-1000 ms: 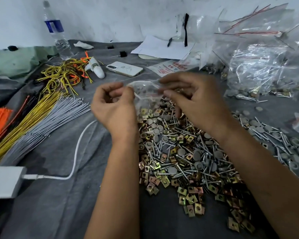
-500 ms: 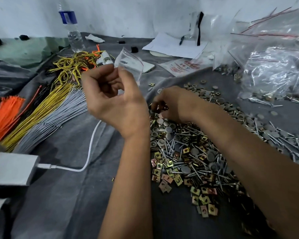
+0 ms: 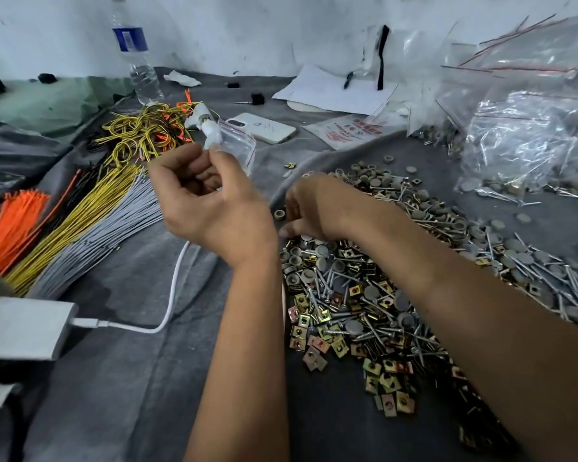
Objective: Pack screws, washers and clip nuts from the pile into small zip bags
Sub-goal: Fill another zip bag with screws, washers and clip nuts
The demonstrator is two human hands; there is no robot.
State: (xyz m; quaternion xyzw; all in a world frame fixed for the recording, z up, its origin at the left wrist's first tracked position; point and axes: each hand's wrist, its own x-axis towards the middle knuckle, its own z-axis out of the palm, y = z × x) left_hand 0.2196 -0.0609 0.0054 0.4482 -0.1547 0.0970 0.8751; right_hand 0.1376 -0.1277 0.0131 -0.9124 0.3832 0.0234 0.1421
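Left hand (image 3: 211, 201): raised above the cloth, my thumb and curled fingers pinching the small clear zip bag (image 3: 237, 145) by its lower edge; the bag stands up from my fingertips.
Right hand (image 3: 309, 208): reaching down at the near-left edge of the pile, palm down; fingertips are tucked under the hand, so I cannot tell if they grip anything.
Pile (image 3: 381, 295): mixed silver screws, grey round washers and brass-coloured square clip nuts, spread over the grey cloth (image 3: 131, 378) under and beyond my right forearm.
Left of me: bundles of orange, yellow and grey wire ties (image 3: 80, 221).
Far side: white phone (image 3: 264, 128), clear water bottle (image 3: 137, 61), filled clear bags (image 3: 521, 135).
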